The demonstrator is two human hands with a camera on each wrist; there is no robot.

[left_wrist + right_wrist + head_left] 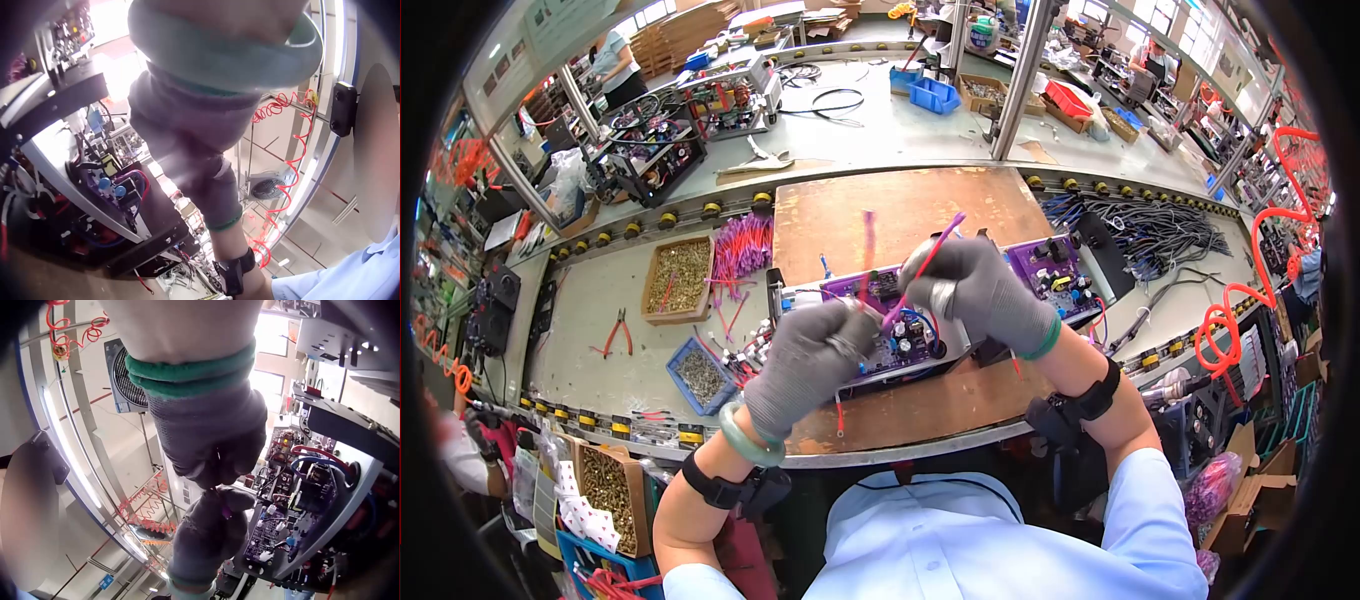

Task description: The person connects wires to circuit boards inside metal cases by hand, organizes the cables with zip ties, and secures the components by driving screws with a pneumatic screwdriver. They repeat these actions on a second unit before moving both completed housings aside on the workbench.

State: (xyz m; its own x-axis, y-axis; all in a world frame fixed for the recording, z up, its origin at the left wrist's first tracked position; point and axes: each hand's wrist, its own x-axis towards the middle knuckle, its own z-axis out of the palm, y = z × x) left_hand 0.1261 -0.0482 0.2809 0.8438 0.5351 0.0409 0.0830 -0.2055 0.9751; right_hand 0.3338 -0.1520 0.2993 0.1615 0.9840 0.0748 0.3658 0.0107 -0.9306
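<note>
Both hands wear grey gloves and meet above an opened metal unit with purple circuit boards (1032, 262). My left hand (815, 360) pinches a red wire (867, 262) whose purple upper end looks blurred. A second red wire with a purple sleeve (948, 232) slants up from between the curled fingers of my right hand (985, 292). A purple tip (226, 513) shows between the gloves in the right wrist view, where the right hand (206, 434) is above the left hand (209, 534). The gloves hide where the wires meet or cross.
A box of brass-coloured parts (678, 280), a bundle of red-purple wires (742, 245), a blue tray (700, 375) and pliers (618, 333) are at the left. Black cables (1145, 230) lie at the right, near a coiled red hose (1220, 335). A wooden board (910, 205) lies behind the unit.
</note>
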